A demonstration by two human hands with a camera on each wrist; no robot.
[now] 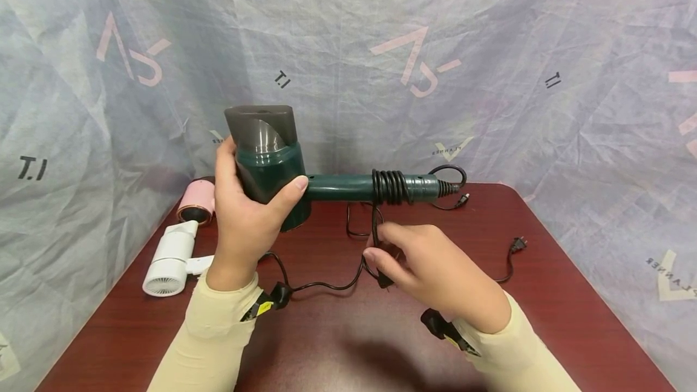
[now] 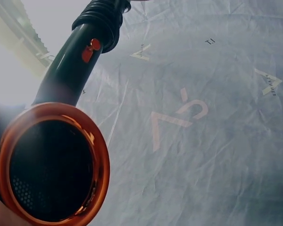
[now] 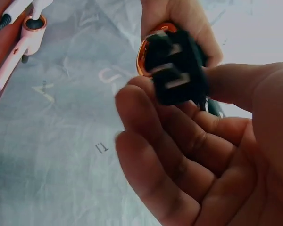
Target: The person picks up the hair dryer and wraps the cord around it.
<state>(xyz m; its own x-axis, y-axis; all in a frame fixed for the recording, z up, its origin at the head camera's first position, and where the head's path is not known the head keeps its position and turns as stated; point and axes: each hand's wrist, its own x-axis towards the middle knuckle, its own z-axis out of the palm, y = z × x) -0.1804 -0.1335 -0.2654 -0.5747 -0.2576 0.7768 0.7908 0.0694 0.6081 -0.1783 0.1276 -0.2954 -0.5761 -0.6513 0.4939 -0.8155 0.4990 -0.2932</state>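
A dark green hair dryer (image 1: 340, 187) with a smoky nozzle is held above the table, its handle pointing right. My left hand (image 1: 245, 216) grips it round the barrel, thumb across the front. In the left wrist view its copper-rimmed air inlet (image 2: 52, 165) faces the camera. Several turns of black cord (image 1: 389, 187) are wound round the handle. Below them my right hand (image 1: 430, 265) pinches the cord's end at the black plug (image 3: 179, 70), between thumb and fingers. The plug's two prongs face the right wrist camera.
On the table's left side lie a white hair dryer (image 1: 169, 262) and, behind it, a pink hair dryer (image 1: 196, 198). Loose black cords cross the dark red table (image 1: 327, 331). One plug (image 1: 519, 244) lies at the right, another (image 1: 463, 200) near the back edge. A grey printed cloth (image 1: 337, 47) hangs behind.
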